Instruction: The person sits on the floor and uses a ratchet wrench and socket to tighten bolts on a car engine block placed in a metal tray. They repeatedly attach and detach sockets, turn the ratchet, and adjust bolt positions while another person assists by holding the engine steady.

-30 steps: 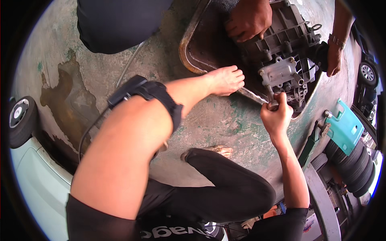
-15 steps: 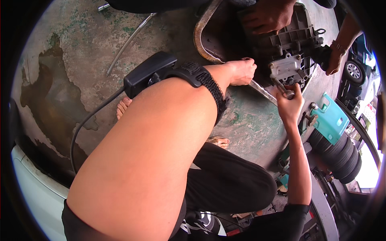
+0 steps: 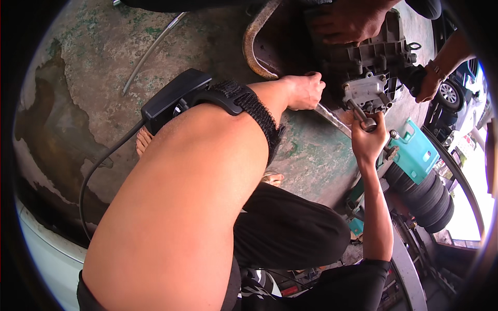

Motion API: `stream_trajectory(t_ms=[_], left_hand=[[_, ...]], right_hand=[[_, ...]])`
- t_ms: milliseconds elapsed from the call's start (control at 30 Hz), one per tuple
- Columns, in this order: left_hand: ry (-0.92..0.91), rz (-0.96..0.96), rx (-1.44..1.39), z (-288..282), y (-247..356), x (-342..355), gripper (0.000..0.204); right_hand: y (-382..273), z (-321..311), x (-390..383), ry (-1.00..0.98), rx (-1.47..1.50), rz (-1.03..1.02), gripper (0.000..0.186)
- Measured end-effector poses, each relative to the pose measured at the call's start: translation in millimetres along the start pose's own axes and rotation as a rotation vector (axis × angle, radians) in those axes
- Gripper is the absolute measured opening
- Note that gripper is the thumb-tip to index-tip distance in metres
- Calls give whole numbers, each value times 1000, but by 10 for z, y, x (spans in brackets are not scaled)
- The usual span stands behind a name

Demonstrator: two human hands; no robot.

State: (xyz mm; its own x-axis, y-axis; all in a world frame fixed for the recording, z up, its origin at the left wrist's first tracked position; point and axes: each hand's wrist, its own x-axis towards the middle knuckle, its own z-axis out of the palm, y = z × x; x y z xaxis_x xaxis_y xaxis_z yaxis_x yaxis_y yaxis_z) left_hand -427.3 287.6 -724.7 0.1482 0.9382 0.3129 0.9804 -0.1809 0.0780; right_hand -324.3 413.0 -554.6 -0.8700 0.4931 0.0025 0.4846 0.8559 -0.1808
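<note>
My right hand [image 3: 368, 135] is closed round a steel tool [image 3: 363, 116] with a cylindrical end, held against the silver plate [image 3: 363, 89] on a gearbox housing [image 3: 386, 49]. My left hand [image 3: 303, 92], fingers curled, grips the near rim of a rusty metal tray [image 3: 249, 49] around the housing. A black strap with a box and cable [image 3: 174, 96] crosses my left arm. A co-worker's hand [image 3: 347, 23] rests atop the housing; their other hand [image 3: 428, 85] holds its dark right end.
A bare metal tube [image 3: 153, 52] lies on the stained concrete floor [image 3: 72, 98]. Bare feet are partly visible. At the right are stacked tires [image 3: 425, 202], a turquoise metal piece [image 3: 415, 150] and a car wheel [image 3: 449, 96]. A pale car panel [image 3: 44, 259] edges the lower left.
My left hand's fingers have curled more tightly at the tray rim, and its arm fills more of the view. The view has shifted; my right hand stays on the tool.
</note>
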Motion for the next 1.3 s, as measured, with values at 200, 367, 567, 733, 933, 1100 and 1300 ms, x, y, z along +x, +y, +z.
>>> stream_trajectory(t_ms=[200, 367, 567, 733, 933, 1100, 1300], left_hand=[[-55, 27, -52, 4, -8, 17, 14], [-90, 23, -54, -16, -4, 36, 15], [-7, 10, -16, 7, -5, 4, 15], [-8, -9, -16, -5, 7, 3, 16], [-84, 23, -24, -55, -13, 8, 16], [25, -4, -16, -24, -15, -27, 13], [1, -8, 16, -11, -9, -24, 14]], right_hand=[[-2, 17, -186, 21, 182, 407, 17], [-6, 69, -212, 102, 215, 473, 17], [-49, 97, -171, 68, 154, 438, 18], [-9, 184, -255, 146, 66, 264, 18], [216, -19, -90, -131, -77, -209, 17], [196, -49, -24, -150, -120, -363, 18], [32, 251, -270, 133, 383, 558, 18]])
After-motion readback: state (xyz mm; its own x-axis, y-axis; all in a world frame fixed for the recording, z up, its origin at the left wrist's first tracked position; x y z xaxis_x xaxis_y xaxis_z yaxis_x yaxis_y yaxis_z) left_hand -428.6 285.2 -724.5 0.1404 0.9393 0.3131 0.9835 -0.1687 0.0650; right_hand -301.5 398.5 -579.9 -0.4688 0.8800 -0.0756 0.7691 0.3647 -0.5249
